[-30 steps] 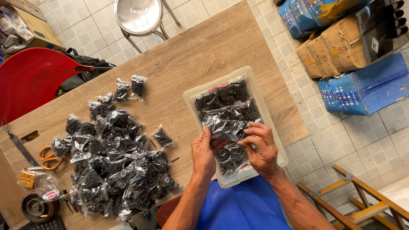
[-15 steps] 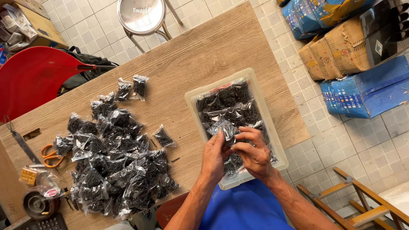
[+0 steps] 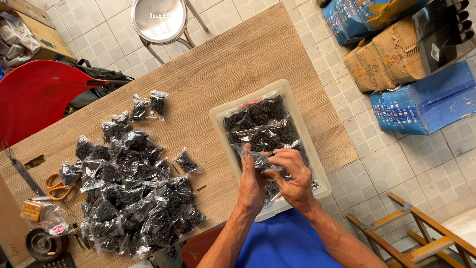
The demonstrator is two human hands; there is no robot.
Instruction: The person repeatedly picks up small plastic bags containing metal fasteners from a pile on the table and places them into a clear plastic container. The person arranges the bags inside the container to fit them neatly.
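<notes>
While both hands work over the white tray (image 3: 216,115) on the tabletop (image 3: 223,64), the left hand (image 3: 251,186) and right hand (image 3: 292,176) pinch one small clear bag of black screws (image 3: 258,160) between fingertips, just above the bags packed in the tray. Risk, as I judge it: the thin plastic could tear or slip, spilling screws. Wrists angled inward, thumbs on top.

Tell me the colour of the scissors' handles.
Orange; the scissors show at the table's left edge in the head view.
</notes>
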